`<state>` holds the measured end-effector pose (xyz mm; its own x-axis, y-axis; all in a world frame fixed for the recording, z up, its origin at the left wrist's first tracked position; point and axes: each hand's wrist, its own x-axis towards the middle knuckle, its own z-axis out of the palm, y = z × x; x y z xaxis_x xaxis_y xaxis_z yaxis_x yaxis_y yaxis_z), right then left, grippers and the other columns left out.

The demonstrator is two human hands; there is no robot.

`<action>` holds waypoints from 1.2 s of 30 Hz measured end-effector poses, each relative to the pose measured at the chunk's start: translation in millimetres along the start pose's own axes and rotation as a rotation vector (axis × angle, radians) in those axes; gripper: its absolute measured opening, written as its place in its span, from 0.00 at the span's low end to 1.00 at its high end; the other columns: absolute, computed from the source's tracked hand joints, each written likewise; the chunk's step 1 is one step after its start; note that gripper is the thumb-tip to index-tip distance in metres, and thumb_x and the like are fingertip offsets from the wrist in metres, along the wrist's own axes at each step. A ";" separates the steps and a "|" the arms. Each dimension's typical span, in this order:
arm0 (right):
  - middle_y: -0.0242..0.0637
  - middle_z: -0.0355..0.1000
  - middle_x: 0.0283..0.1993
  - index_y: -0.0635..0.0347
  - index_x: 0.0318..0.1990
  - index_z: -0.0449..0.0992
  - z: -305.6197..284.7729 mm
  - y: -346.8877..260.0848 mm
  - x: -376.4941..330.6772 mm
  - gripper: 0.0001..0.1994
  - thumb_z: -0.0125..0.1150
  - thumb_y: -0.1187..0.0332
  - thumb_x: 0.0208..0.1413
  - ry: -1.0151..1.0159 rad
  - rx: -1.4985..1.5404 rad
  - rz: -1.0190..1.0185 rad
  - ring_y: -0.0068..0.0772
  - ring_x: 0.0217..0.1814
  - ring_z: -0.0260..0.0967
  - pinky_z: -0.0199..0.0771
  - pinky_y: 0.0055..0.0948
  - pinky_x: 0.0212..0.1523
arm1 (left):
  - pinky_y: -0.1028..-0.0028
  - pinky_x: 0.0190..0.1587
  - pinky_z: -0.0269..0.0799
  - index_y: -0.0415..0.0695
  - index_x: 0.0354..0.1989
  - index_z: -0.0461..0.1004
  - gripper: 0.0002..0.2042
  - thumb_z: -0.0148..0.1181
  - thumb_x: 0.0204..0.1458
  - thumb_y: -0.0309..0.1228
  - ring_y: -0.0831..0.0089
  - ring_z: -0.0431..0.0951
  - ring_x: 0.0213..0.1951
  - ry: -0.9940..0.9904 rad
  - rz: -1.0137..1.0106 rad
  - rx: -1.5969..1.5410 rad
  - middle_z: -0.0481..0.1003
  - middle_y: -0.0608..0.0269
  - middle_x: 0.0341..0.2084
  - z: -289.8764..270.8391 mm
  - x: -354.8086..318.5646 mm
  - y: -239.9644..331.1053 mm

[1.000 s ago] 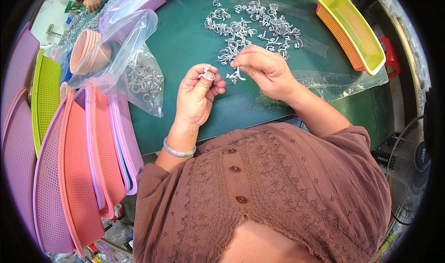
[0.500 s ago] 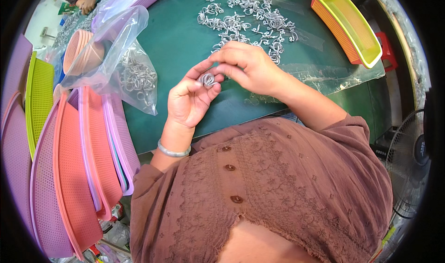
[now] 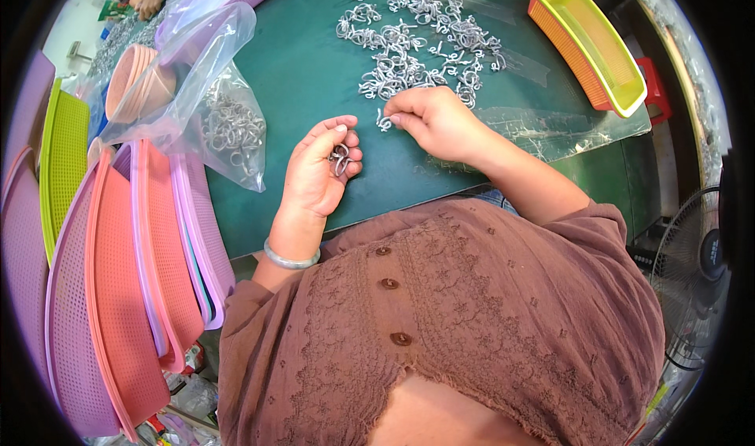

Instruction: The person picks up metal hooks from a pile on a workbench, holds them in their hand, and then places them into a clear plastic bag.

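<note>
My left hand [image 3: 313, 171] is raised over the near part of the green table [image 3: 295, 68], its fingers curled round a few grey metal rings [image 3: 340, 161]. To its right, my right hand [image 3: 436, 123] pinches a small curled grey wire piece [image 3: 383, 121] at its fingertips, just off the near edge of a loose pile. That pile of similar curled wire pieces [image 3: 397, 67] spreads across the middle of the table beyond both hands. Whether the wire piece touches the tabletop, I cannot tell.
A clear plastic bag [image 3: 234, 127] of the same wire pieces stands at the left, near pink stacked cups [image 3: 138, 84]. Perforated plastic baskets [image 3: 126, 289] line the left edge. A yellow-and-orange basket [image 3: 582, 45] lies far right, a fan [image 3: 692, 273] below it. Another person's hands [image 3: 149, 4] show far left.
My hands have drawn apart. The right has moved toward the near edge of the pile and now pinches a wire piece. My left fingers have curled in around the rings.
</note>
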<state>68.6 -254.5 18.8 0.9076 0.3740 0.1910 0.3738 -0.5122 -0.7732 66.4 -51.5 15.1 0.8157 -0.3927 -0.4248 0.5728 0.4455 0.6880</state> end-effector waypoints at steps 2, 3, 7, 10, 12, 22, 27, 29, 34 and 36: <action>0.30 0.71 0.27 0.62 0.35 0.73 -3.7 -3.5 0.6 0.06 0.52 0.73 0.51 -0.055 0.399 0.127 0.20 0.26 0.66 0.66 0.22 0.27 | 0.81 0.23 0.66 0.40 0.38 0.69 0.08 0.48 0.53 0.28 0.78 0.70 0.23 -0.009 0.013 0.020 0.70 0.65 0.23 4.0 -1.0 -0.2; 0.29 0.71 0.27 0.62 0.35 0.73 -7.8 -10.8 1.3 0.06 0.52 0.73 0.52 -0.095 0.570 0.193 0.17 0.26 0.64 0.65 0.19 0.26 | 0.81 0.24 0.67 0.40 0.38 0.69 0.08 0.47 0.53 0.28 0.78 0.70 0.23 -0.016 0.021 0.031 0.70 0.65 0.23 6.5 -2.8 -0.4; 0.28 0.71 0.29 0.62 0.35 0.74 -8.2 -12.7 2.1 0.05 0.52 0.72 0.53 -0.136 0.822 0.212 0.14 0.25 0.63 0.62 0.14 0.25 | 0.79 0.26 0.71 0.39 0.41 0.68 0.10 0.45 0.55 0.30 0.76 0.73 0.26 -0.117 0.011 0.012 0.71 0.63 0.26 11.4 -4.8 -1.2; 0.29 0.72 0.30 0.63 0.35 0.74 -7.1 -11.1 2.4 0.06 0.53 0.73 0.52 -0.130 0.816 0.141 0.15 0.27 0.65 0.65 0.16 0.28 | 0.77 0.27 0.73 0.38 0.42 0.67 0.12 0.43 0.56 0.34 0.73 0.74 0.28 -0.159 -0.023 -0.032 0.72 0.60 0.29 14.0 -4.7 -1.9; 0.30 0.72 0.31 0.64 0.37 0.74 -6.9 -11.3 1.9 0.06 0.53 0.73 0.52 -0.133 0.703 0.050 0.17 0.30 0.67 0.67 0.18 0.32 | 0.76 0.28 0.74 0.37 0.41 0.67 0.14 0.42 0.56 0.36 0.72 0.75 0.29 -0.214 -0.067 -0.103 0.72 0.59 0.30 13.9 -3.8 -3.6; 0.38 0.67 0.31 0.59 0.30 0.73 -12.5 1.3 24.0 0.07 0.58 0.68 0.44 0.192 -0.594 -0.194 0.41 0.38 0.65 0.67 0.35 0.39 | 0.80 0.21 0.66 0.38 0.36 0.68 0.09 0.49 0.53 0.32 0.72 0.69 0.25 -0.166 -0.167 -0.268 0.69 0.57 0.31 -3.4 4.2 -8.1; 0.35 0.63 0.30 0.56 0.32 0.73 -5.6 -3.3 38.9 0.08 0.58 0.68 0.42 0.159 -0.670 -0.244 0.38 0.36 0.62 0.64 0.34 0.37 | 0.84 0.16 0.62 0.37 0.37 0.68 0.09 0.49 0.52 0.30 0.73 0.68 0.25 -0.214 -0.131 -0.305 0.69 0.57 0.31 -16.0 13.3 -7.5; 0.35 0.63 0.29 0.55 0.30 0.74 -1.5 0.1 50.2 0.06 0.58 0.68 0.42 0.144 -0.699 -0.347 0.38 0.35 0.61 0.63 0.34 0.36 | 0.85 0.16 0.62 0.37 0.38 0.68 0.10 0.49 0.52 0.30 0.71 0.69 0.27 -0.178 -0.131 -0.329 0.69 0.55 0.32 -14.0 14.6 -4.8; 0.36 0.65 0.27 0.57 0.26 0.74 3.5 4.1 63.5 0.03 0.56 0.71 0.43 0.129 -0.462 -0.319 0.37 0.34 0.63 0.64 0.32 0.36 | 0.82 0.18 0.66 0.37 0.39 0.69 0.11 0.49 0.52 0.32 0.67 0.71 0.29 -0.210 -0.169 -0.442 0.72 0.52 0.33 -9.7 11.0 0.7; 0.35 0.68 0.27 0.58 0.27 0.74 0.5 5.6 64.2 0.02 0.56 0.73 0.45 0.165 -0.147 -0.283 0.34 0.33 0.65 0.66 0.30 0.35 | 0.81 0.19 0.67 0.37 0.38 0.70 0.11 0.49 0.52 0.32 0.67 0.72 0.29 -0.201 -0.162 -0.416 0.72 0.53 0.32 -10.5 10.0 0.8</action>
<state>128.8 -232.9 26.4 0.7783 0.3930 0.4898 0.6275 -0.5168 -0.5825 75.8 -46.6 5.2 0.7053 -0.6125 -0.3570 0.7081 0.6337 0.3115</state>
